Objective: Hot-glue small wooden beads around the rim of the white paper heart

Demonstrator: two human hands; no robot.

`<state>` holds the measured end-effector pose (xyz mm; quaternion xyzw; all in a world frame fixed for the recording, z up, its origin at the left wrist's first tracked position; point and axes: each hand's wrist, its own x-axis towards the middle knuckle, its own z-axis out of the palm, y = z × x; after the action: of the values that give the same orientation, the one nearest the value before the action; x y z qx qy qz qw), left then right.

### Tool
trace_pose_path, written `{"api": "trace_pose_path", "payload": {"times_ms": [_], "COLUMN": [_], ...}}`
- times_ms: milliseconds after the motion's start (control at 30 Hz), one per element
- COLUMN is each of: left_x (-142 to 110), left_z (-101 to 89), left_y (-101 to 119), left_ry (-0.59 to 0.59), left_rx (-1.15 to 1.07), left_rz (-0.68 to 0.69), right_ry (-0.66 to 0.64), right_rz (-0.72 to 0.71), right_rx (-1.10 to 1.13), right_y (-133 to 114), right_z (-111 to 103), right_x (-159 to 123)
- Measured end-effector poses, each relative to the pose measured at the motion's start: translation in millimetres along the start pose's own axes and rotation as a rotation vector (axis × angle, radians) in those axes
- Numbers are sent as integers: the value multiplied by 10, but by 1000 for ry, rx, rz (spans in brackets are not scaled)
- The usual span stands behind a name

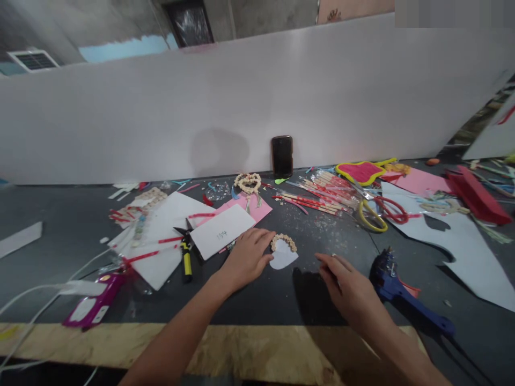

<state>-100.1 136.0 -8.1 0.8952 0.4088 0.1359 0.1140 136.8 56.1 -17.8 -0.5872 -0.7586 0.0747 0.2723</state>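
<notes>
A small white paper cutout (284,258), rounded with a point at the bottom, lies on the dark table. Along its upper edge runs an arc of small beige bead-like pieces (285,238). My left hand (251,253) is closed at the cutout's left side, fingertips by the end of the arc and thumb at the paper's edge. To the right, apart from the paper, my right hand (341,276) has its thumb and fingers drawn together. Anything between those fingertips is too small to make out. A blue glue gun (402,295) lies right of that hand.
Yellow-handled pliers (186,260) and a white card (221,232) lie left. A purple device (96,301) with white cables sits front left. Behind are a beaded heart (247,183), a leaning phone (282,155), red-and-beige sticks (309,202) and scissors (372,214). A white panel (169,118) stands behind the table.
</notes>
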Motion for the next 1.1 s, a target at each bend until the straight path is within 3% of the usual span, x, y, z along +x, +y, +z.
{"api": "trace_pose_path", "payload": {"times_ms": [133,300,467,633,767,933,1100], "left_x": [-204,-460,-479,-330,-222,-30,211], "left_z": [20,185,392,555,534,469,615], "left_y": [135,421,913,1289,1351,1299,1275], "left_ry": [99,190,113,52,-87,-52,-65], "left_rx": [-39,-98,-154,-133,-142,-106,8], "left_rz": [-108,-207,-64,26,29,-55,-113], "right_ry": [69,82,104,255,274,193,168], "right_rz": [33,124,182,201,212,153,163], "right_rx": [92,140,90,-6,-152,-411,-434], "right_y": [-33,20,70,191,523,900,979], "right_z": [-141,-288,-372,-540,-667,-602,-471], "right_x": [-191,-472,-660,-743,-826,-995,-1042]}}
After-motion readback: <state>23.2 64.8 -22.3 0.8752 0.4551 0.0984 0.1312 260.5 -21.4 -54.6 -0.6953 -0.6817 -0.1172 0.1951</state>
